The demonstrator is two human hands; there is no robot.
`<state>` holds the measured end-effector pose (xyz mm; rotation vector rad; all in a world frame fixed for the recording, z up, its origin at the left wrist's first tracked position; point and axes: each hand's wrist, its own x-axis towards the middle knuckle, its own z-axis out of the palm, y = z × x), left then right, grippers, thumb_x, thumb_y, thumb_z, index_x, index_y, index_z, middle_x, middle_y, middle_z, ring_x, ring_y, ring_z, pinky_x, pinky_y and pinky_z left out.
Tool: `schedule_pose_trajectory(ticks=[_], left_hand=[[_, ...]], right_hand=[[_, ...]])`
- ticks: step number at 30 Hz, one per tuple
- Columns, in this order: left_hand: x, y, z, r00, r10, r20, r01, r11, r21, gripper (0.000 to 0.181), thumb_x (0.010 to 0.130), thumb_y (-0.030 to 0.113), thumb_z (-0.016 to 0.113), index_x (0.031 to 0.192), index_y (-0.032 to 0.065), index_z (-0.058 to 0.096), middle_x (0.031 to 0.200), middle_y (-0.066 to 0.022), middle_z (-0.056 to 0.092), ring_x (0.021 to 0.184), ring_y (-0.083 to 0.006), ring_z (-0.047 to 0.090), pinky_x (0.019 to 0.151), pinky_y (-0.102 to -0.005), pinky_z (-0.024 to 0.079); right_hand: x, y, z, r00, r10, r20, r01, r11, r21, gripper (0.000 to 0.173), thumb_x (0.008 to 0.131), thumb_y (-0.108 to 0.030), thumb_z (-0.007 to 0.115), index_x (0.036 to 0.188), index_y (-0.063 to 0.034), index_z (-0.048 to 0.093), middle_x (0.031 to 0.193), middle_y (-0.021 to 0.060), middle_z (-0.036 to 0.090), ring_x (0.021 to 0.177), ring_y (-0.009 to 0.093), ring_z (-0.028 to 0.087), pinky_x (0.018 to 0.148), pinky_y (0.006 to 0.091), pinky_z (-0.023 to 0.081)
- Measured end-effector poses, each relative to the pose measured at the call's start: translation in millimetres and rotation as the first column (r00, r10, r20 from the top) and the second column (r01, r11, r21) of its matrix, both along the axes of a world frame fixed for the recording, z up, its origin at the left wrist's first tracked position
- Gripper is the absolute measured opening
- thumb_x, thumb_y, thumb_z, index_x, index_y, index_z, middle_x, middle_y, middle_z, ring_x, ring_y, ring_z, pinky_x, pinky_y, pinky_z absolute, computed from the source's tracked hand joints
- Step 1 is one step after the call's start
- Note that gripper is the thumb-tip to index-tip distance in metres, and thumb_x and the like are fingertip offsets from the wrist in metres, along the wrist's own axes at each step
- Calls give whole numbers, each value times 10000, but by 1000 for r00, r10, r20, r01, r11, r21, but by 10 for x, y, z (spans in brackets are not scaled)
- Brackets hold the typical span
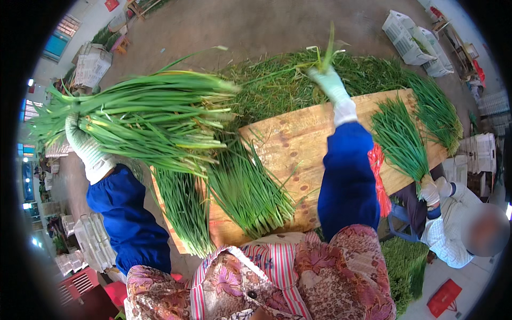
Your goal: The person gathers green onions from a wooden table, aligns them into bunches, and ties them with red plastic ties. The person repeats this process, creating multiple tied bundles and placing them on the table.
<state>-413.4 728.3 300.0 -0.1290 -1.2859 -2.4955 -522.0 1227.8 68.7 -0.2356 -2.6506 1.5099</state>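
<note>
My left hand (pixel 80 130), in a pale knit glove, grips a large bunch of long green chives (pixel 156 116), raised sideways above the left end of a wooden board table (pixel 296 136). The cut ends of the bunch point right. Past the table's far edge, my gloved right hand (pixel 330 84) holds a few loose chive leaves (pixel 329 50), blurred, over a heap of leaf scraps (pixel 272 88). Two chive bundles lie on the board below the raised bunch: a narrow one (pixel 180 208) and a wider one (pixel 252 192).
At the right, a person's gloved hand (pixel 430 192) holds a chive bundle (pixel 402 140) on the board. Another bundle (pixel 436 110) lies beyond it. Red plastic ties (pixel 378 180) hang near my right sleeve. White crates (pixel 412 40) stand on the floor; a blue stool (pixel 400 222) is beside the person.
</note>
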Motion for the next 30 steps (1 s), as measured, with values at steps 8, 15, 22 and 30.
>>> schedule_pose_trajectory(ticks=[8, 15, 22, 30], left_hand=[[336, -77, 148, 995, -85, -50, 83, 995, -49, 313, 792, 111, 579, 1061, -47, 560, 1108, -230, 580, 980, -297, 588, 883, -412, 467], [337, -287, 78, 998, 23, 62, -15, 993, -121, 323, 848, 165, 531, 1102, -33, 557, 1202, -247, 515, 1079, -299, 530, 954, -435, 418], [512, -286, 69, 999, -21, -24, 17, 990, -143, 283, 859, 154, 532, 1084, -14, 566, 1070, -180, 599, 996, -256, 584, 865, -407, 488], [703, 127, 182, 996, -86, -5, 85, 987, -134, 319, 860, 163, 528, 1104, -41, 558, 1081, -201, 600, 979, -267, 594, 894, -416, 472]], right_hand=[[1509, -481, -763, 715, 653, 249, -690, 717, 102, 446, 779, -239, 574, 1220, -188, 529, 1073, 168, 607, 982, 343, 581, 871, 385, 456], [2250, -674, -1130, 798, 472, 374, -585, 755, 296, 195, 799, -266, 563, 943, -137, 579, 795, 159, 625, 792, 333, 614, 699, 441, 481], [1624, -228, -597, 980, 105, 169, -160, 919, 361, 488, 744, -188, 630, 1203, -87, 499, 936, 151, 612, 823, 318, 595, 740, 407, 475], [3100, -86, -1100, 729, 317, 606, -662, 550, 508, 129, 744, -260, 630, 834, -170, 644, 844, 108, 622, 820, 312, 607, 701, 421, 479]])
